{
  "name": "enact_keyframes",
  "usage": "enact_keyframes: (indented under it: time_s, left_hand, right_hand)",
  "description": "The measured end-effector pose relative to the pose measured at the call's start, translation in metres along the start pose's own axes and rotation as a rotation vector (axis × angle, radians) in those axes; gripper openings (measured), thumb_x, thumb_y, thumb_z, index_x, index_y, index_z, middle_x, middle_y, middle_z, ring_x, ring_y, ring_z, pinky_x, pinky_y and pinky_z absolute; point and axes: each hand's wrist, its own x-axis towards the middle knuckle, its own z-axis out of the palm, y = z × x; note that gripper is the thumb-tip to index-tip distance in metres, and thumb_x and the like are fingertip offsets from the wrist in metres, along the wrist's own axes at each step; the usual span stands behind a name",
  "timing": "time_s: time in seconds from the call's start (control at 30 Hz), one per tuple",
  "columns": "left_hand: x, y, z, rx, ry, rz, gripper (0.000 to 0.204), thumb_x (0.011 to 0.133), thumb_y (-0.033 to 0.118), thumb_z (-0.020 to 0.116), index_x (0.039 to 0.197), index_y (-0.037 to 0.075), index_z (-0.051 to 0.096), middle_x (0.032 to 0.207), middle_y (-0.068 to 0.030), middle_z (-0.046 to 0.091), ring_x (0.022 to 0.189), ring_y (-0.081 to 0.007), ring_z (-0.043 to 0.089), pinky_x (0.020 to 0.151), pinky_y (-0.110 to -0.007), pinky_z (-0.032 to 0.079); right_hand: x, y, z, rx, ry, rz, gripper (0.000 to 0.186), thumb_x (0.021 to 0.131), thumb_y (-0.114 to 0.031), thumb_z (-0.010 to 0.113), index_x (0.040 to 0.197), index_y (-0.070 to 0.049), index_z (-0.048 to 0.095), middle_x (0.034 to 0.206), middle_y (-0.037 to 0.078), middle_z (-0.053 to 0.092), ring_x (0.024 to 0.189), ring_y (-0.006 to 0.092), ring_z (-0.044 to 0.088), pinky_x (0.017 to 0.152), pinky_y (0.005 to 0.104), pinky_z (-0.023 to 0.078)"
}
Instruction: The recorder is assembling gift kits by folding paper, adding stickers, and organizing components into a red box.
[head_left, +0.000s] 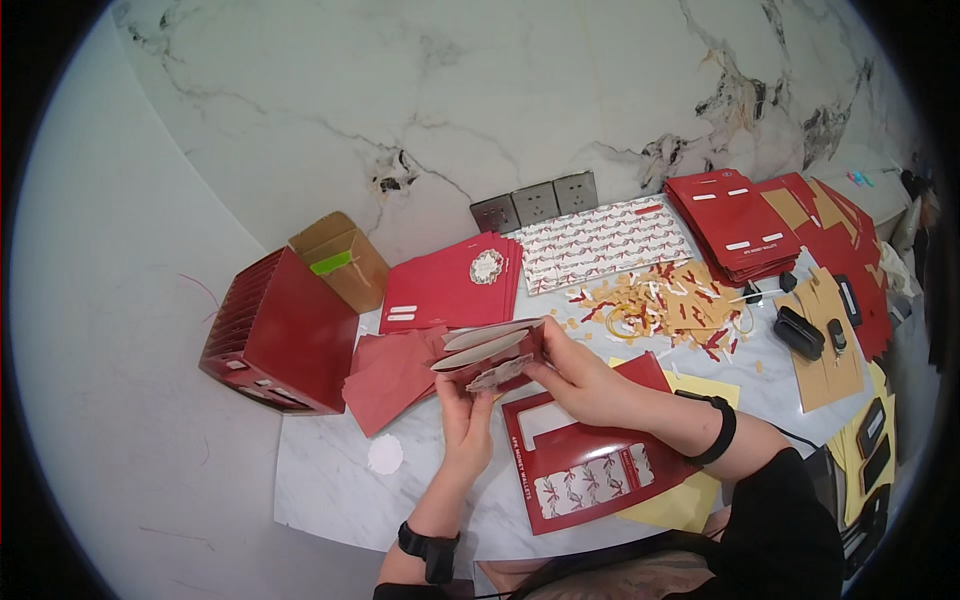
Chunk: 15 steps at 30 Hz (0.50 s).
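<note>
Above the middle of the table I hold a small bundle of folded red-and-white cards [487,352] between both hands. My left hand [466,428] pinches it from below, and my right hand [585,385] grips its right end. The cards' folds gape at the top, and a pale scalloped label shows on the front one. Beneath my right forearm lies a flat red printed sleeve [570,458] with cut-out windows and a bow pattern. Loose dull-red paper envelopes [385,385] lie left of my hands, and a white scalloped paper piece [385,454] sits near my left wrist.
At the left edge stands a red box of packed sleeves [290,340] beside an open brown carton [345,260]. Behind are red folders [450,285], a patterned sheet [605,240] and paper scraps [680,305]. Rightward lie stacked red sleeves [735,225], a black case [798,332] and yellow sheets.
</note>
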Motion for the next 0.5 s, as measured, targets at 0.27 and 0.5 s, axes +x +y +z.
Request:
enact_keyframes:
  time_s: [0.27, 0.5]
  left_hand:
    - [-0.006, -0.045, -0.013, 0.342, -0.186, -0.174, 0.06, 0.096, 0.005, 0.049, 0.146, -0.001, 0.015, 0.141, -0.0163, 0.036, 0.131, -0.026, 0.036, 0.111, -0.037, 0.027]
    - [-0.005, -0.032, -0.01, 0.697, -0.15, -0.03, 0.052, 0.099, 0.009, 0.047, 0.14, -0.008, 0.02, 0.13, -0.025, 0.051, 0.116, -0.0331, 0.053, 0.1, -0.037, 0.039]
  right_hand:
    - [0.003, 0.04, -0.002, -0.208, -0.189, 0.357, 0.035, 0.095, -0.006, 0.051, 0.124, 0.001, 0.032, 0.112, 0.03, 0.058, 0.111, 0.0442, 0.056, 0.09, 0.045, 0.046]
    - [0.001, 0.039, -0.002, -0.319, -0.154, 0.272, 0.039, 0.092, -0.007, 0.053, 0.126, 0.002, 0.036, 0.1, 0.031, 0.062, 0.097, 0.0483, 0.059, 0.081, 0.0511, 0.048]
